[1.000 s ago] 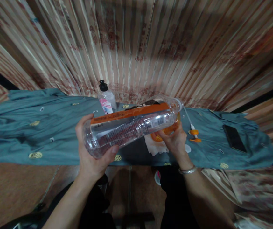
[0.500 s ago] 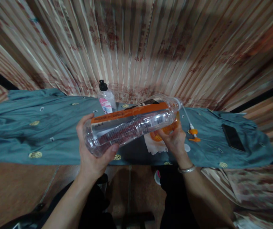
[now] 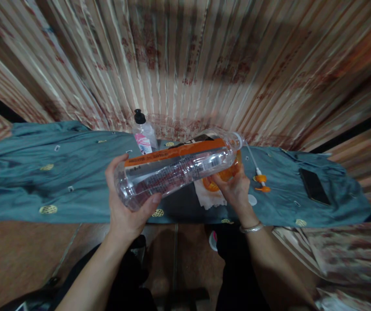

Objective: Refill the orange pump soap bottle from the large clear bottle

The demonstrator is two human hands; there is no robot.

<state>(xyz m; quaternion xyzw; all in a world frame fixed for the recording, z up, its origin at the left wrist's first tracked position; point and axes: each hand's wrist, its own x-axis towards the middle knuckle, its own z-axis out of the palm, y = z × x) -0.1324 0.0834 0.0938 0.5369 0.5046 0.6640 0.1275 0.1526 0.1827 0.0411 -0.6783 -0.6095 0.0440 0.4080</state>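
Clear plastic bottle (image 3: 172,175), seen from the head camera, lies tilted across the space between the two hands, its base in the left hand (image 3: 125,214) and its neck above and just beyond the right hand (image 3: 238,192). Its orange and dark label faces up and away from the person, and a barcode shows near the shoulder. The left hand is wrapped around the base, thumb on the near side and fingers on the far side. The right hand grips an orange container (image 3: 230,173) below the bottle's neck; whether the bottle's mouth touches it cannot be told. A silvery bracelet (image 3: 251,228) circles the right wrist.

Just left of the right hand, under the bottle, lies a white piece with a ragged edge (image 3: 210,202), an orange patch on it. Close to the right of that hand are a small white disc (image 3: 252,200) and an orange pump head (image 3: 260,178) with a pale tube. Farther right rests a dark phone (image 3: 314,186). Beyond the left hand, behind the clear bottle, stands a smaller bottle with a black cap (image 3: 144,137). Teal cloth (image 3: 78,172) spreads beneath these things, and a striped curtain (image 3: 172,65) hangs beyond both hands.
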